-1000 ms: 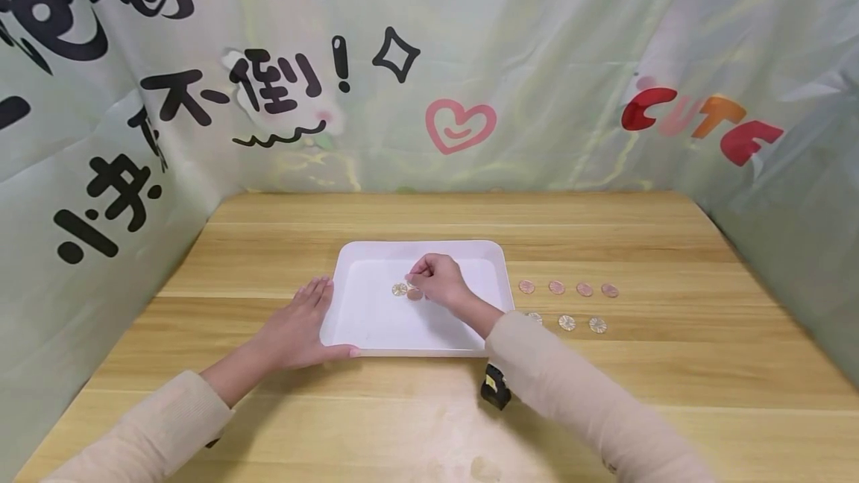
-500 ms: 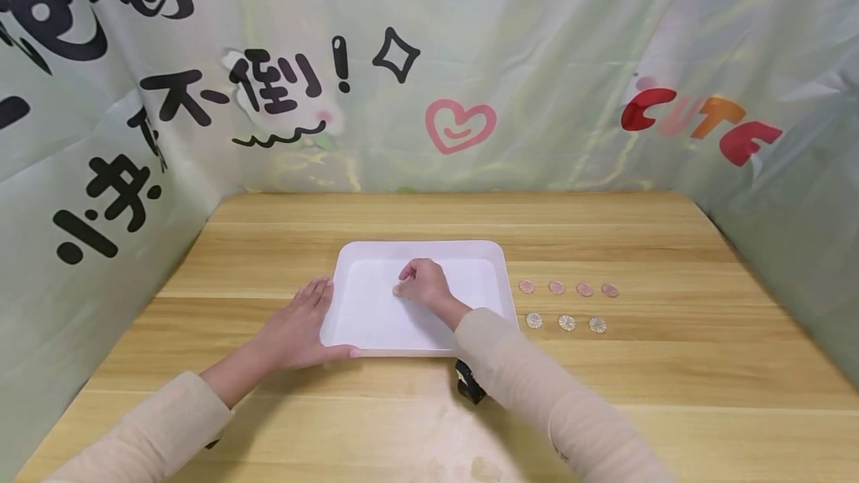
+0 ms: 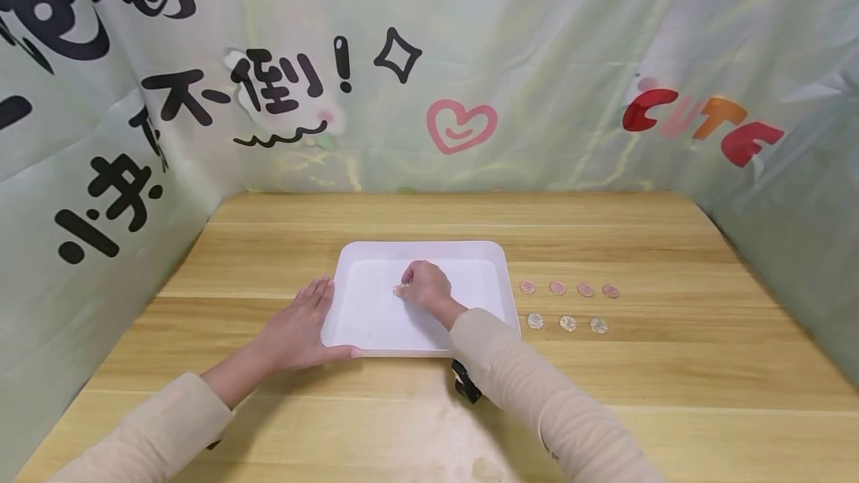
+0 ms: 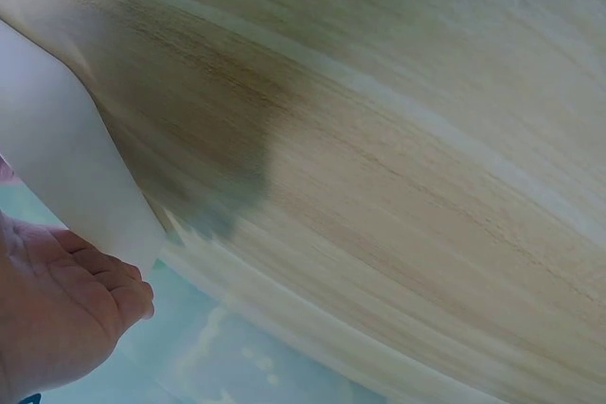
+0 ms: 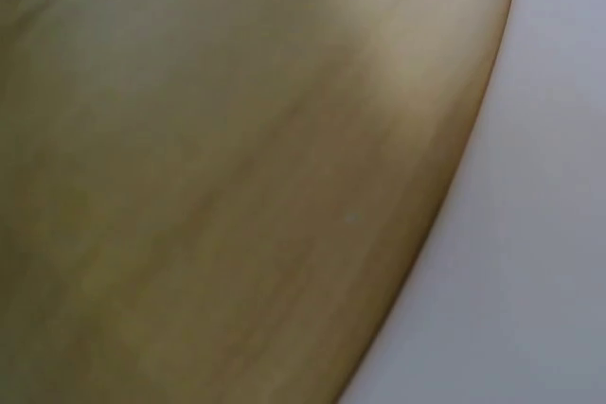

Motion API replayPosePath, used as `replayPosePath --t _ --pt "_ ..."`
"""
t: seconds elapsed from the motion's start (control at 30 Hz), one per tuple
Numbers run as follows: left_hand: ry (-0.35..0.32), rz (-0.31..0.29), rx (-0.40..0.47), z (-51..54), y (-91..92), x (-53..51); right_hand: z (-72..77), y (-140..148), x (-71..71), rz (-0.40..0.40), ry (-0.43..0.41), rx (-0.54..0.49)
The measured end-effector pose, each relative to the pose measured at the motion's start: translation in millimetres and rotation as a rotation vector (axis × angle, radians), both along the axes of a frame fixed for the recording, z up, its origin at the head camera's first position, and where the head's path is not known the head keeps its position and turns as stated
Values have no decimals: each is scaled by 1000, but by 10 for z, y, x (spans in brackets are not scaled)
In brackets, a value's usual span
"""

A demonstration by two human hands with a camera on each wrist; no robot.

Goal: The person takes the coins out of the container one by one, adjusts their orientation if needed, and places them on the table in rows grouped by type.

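A shallow white tray (image 3: 362,334) lies on the wooden table. Against its left side rests my left hand (image 3: 295,330), fingers straight and thumb along the front edge. In the left wrist view the same hand (image 4: 71,305) shows its palm beside the tray's corner (image 4: 76,130). My right hand (image 3: 428,285) is low over the middle of the tray with curled fingers. Its thumb and fingertips pinch a small coin (image 3: 397,290), only partly visible. The hand covers the tray bottom behind it. In the right wrist view only table and tray edge (image 5: 492,262) appear.
Right of the tray lie two rows of coins: several copper-coloured ones (image 3: 558,288) at the back and three silvery ones (image 3: 567,323) in front. A printed curtain (image 3: 537,58) encloses the table's back and sides. A black wrist device (image 3: 466,382) hangs below the right sleeve.
My right hand has shifted slightly left and down over the two coins that showed in the tray. The silvery coin nearest the tray is now uncovered by the sleeve. My left hand stays put.
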State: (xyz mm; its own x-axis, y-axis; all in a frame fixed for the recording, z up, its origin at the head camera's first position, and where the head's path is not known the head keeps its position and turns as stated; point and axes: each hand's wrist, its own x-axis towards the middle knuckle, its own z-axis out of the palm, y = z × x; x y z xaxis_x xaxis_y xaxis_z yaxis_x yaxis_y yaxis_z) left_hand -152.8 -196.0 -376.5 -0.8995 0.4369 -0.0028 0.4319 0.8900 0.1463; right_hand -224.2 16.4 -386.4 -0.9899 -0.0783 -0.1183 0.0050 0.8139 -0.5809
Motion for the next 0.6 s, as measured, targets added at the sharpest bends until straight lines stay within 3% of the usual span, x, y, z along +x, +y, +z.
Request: replayPosePath --t 0.4,0.6 --pt "12 -5 2 -1 3 4 14 -30 29 48 -4 80" --pt "3 -4 7 -1 5 9 22 2 56 -10 3 12"
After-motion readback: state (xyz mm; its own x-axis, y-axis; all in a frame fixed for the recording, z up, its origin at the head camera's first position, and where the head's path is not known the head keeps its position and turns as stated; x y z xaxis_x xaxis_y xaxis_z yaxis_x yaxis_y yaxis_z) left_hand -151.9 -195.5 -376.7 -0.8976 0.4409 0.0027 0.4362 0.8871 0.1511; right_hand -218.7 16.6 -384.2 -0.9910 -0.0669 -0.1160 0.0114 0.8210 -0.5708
